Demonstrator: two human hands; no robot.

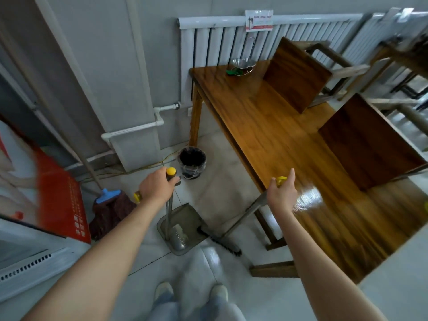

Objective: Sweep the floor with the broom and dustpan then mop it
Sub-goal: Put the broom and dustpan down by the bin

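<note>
My left hand (155, 186) grips the yellow-capped top of the dustpan's upright metal handle. The grey dustpan (185, 222) stands on the floor just ahead of my feet. My right hand (281, 193) holds the yellow-tipped top of the broom handle (243, 215), which slants down to the left. The dark broom head (220, 239) rests on the tiles at the dustpan's right edge. A mop with a blue clamp and a brown cloth head (108, 209) leans in the corner at the left, with its wooden pole running up the wall.
A black-lined waste bin (192, 162) stands beyond the dustpan near the wall. A long wooden table (289, 140) with chairs (298, 72) upturned on it fills the right. A radiator (254, 40) lines the back wall. A red sign (55, 195) and a white cabinet (34, 256) stand at left.
</note>
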